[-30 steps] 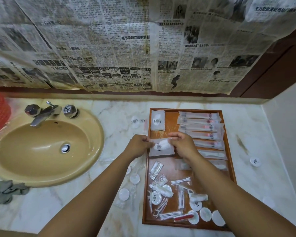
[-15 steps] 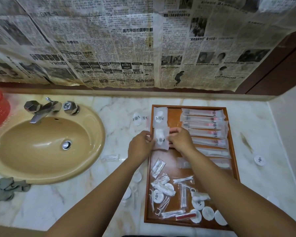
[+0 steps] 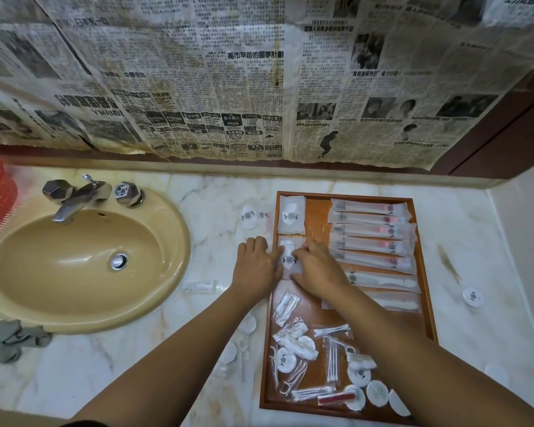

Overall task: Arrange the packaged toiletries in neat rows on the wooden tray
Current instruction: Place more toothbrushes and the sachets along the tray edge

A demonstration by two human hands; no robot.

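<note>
Currently left hand [image 3: 256, 266], right hand [image 3: 318, 269] pinching sachet [image 3: 289, 258] at tray [image 3: 316, 217] left edge; risk: slick wrapper sliding, skewing against upper sachet [image 3: 291, 215].

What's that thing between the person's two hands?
A white square packet with a dark emblem, on the wooden tray, between left hand and right hand, seen in the head view.

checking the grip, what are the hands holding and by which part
The white logo sachet lying second in the left column of the wooden tray: the left hand seems to pinch its left edge, the right hand its right edge.
</note>
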